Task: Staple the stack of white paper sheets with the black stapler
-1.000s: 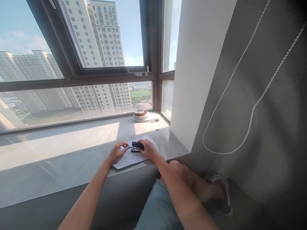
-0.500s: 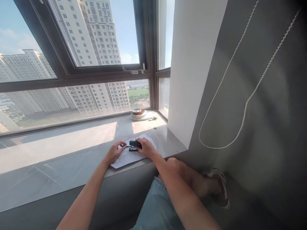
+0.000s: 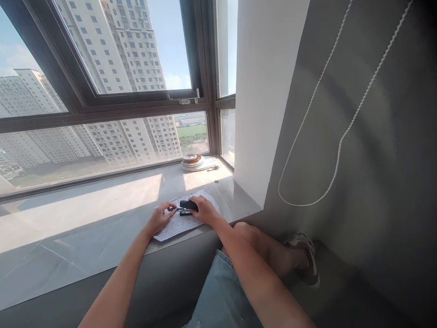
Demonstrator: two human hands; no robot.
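A printed sheet of paper lies on the grey window sill near its front edge. On it sits a small black stapler. My right hand is wrapped over the stapler's rear end, fingers closed on it. My left hand rests on the paper just left of the stapler, its fingertips pinched at the stapler's front tip.
A stack of flat round discs sits at the far right corner of the sill by the window frame. A white pillar rises right of the sill, and a beaded cord hangs on the grey wall. My bent knee is below the sill.
My hands stay on the stapler and paper. The view has drifted, so everything sits slightly left and higher in the picture.
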